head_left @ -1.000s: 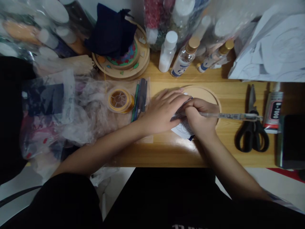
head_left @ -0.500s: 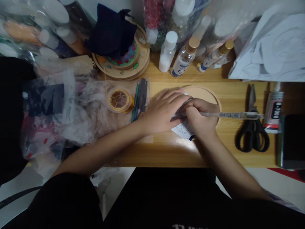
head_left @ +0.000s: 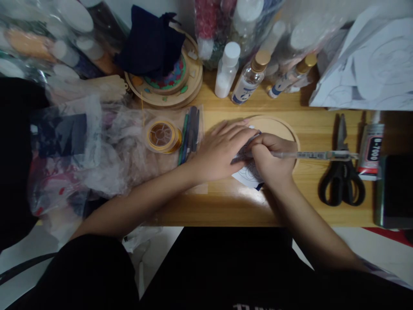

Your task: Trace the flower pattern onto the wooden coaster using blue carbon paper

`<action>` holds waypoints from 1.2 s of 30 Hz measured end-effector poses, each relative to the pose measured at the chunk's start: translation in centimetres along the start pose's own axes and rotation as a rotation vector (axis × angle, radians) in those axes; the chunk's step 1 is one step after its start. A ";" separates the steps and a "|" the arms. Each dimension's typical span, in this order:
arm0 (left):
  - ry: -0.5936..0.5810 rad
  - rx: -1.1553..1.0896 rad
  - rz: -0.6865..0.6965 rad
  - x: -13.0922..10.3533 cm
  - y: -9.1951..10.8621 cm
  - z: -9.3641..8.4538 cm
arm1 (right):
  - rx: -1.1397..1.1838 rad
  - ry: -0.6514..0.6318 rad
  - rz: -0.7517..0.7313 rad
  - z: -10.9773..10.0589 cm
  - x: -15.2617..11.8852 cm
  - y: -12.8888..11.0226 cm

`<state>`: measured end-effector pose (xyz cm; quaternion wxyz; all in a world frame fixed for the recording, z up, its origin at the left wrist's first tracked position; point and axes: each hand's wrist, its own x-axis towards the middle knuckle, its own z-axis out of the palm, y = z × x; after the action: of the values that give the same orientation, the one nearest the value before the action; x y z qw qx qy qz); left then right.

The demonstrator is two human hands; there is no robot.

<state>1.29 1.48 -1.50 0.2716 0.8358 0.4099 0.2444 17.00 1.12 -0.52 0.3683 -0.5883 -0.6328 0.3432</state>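
Note:
In the head view my right hand (head_left: 274, 159) is closed round a long clear pen (head_left: 311, 156), whose back end reaches out to the right over the scissors. The pen's tip is hidden between my hands. My left hand (head_left: 221, 150) lies with its fingers spread, pressing on the left part of a white paper with line drawings (head_left: 248, 175). Dark blue material (head_left: 259, 187) peeks out at the paper's lower edge. Under the paper and my right hand is a round wooden board (head_left: 280, 125).
Black-handled scissors (head_left: 342, 172), a glue tube (head_left: 371, 150) and a dark phone (head_left: 395, 191) lie right. Bottles (head_left: 247, 82) stand behind. Left are pens (head_left: 190, 133), a yellow spool (head_left: 163, 136) and plastic bags (head_left: 112, 150). Papers (head_left: 371, 64) lie at back right.

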 end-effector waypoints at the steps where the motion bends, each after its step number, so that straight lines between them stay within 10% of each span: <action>1: 0.000 0.004 0.001 0.0 0.0 0.0 | 0.003 0.000 -0.001 0.0 0.0 0.0; 17: 0.015 0.015 0.005 0.0 -0.1 0.1 | 0.051 -0.003 -0.017 0.0 0.1 -0.1; 27: -0.009 0.009 -0.006 0.0 0.2 -0.2 | 0.495 0.115 0.263 -0.4 0.9 -0.7; 36: 0.015 0.000 0.000 -0.2 -0.1 0.0 | 0.917 0.260 0.230 -3.7 3.2 1.3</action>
<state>1.17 1.39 -1.58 0.2685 0.8340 0.4119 0.2504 20.70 4.36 0.41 0.6251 -0.4694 -0.2961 0.5489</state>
